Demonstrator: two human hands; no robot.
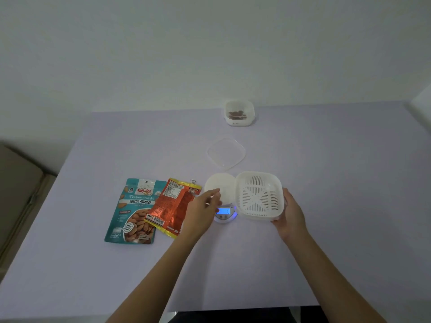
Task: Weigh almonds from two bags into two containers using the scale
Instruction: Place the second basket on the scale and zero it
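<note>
- Head view: pale lilac table [326,229] against a white wall.
- Right hand [289,215] grips the near-right corner of a white slotted container [258,197]; thumb on the rim side, fingers wrapped under and mostly hidden. Hand closed on the container.
- Slotted container is empty and sits just right of the scale; can't tell if it rests on the table or is lifted a bit.
- Scale [225,212] is small and round, with a lit blue display at its near edge; the digits look like a single 0 but are blurry.
- A white round platform or lid [220,185] lies on top of the scale, touching the slotted container's left edge.
- Left hand [203,206] hovers over the scale's left side, fingers loosely curled with the tips close together near the platform; holds nothing visible, contact with the platform unclear.
- Teal almond bag [134,210] lies flat on the left, labelled "Roasted Almonds".
- Orange bag [175,206] lies tilted, overlapping the teal bag's right edge, with a binder clip [192,182] at its top corner. The left hand covers its right edge.
- Clear lid [226,153] lies flat on the table beyond the scale.
- Far container [239,113] stands near the table's far edge, well apart, with a few almonds [236,114] inside.
</note>
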